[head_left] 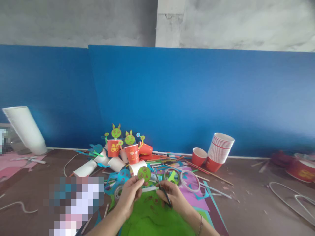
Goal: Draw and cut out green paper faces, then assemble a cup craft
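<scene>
The left hand (130,193) pinches the green disc (144,174) by its lower edge above the green sheet (147,221), probably so that its drawing is uncovered, while the right hand (173,195) grips the scissors (161,187), blades forward, perhaps for safety.

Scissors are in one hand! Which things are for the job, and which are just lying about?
Seem for the job: scissors, in right hand; green circle, in left hand; green sheet.
Seem just lying about: cup stack; white cord.

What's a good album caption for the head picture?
Left hand holds a round green paper face; right hand holds dark-handled metal scissors.
</scene>
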The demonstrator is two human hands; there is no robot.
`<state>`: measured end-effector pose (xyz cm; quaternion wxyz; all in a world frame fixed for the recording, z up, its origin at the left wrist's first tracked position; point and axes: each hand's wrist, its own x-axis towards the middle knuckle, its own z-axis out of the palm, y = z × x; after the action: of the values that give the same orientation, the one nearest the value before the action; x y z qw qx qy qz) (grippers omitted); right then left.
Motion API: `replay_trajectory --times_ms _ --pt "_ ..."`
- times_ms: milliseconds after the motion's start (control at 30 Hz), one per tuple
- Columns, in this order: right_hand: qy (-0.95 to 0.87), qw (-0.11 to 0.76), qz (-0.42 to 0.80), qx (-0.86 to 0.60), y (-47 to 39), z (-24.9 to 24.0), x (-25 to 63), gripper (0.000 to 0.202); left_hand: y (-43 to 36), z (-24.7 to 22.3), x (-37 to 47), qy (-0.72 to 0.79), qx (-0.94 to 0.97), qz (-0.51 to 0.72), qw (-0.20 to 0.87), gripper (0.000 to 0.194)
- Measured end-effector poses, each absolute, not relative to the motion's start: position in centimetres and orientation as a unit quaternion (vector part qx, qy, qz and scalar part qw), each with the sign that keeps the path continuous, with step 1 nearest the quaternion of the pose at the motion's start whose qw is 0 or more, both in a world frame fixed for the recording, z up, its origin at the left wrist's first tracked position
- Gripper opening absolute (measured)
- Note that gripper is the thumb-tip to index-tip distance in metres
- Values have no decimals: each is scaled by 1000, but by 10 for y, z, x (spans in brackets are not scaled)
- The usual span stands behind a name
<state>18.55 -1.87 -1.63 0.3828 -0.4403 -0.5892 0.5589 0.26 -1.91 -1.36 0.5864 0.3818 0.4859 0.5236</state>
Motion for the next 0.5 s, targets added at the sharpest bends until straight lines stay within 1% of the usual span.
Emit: replay_trajectory --times_ms 233,433,500 --pt "-582 387 558 -446 -19 -19 185 39 -19 -14 3 498 384 518 579 41" --pt "-571 414 499 -503 -14 -26 188 35 -19 -12 3 502 397 502 581 42" --pt "-572 415 502 -499 -15 -26 188 34 -18 -12 3 502 398 500 583 40"
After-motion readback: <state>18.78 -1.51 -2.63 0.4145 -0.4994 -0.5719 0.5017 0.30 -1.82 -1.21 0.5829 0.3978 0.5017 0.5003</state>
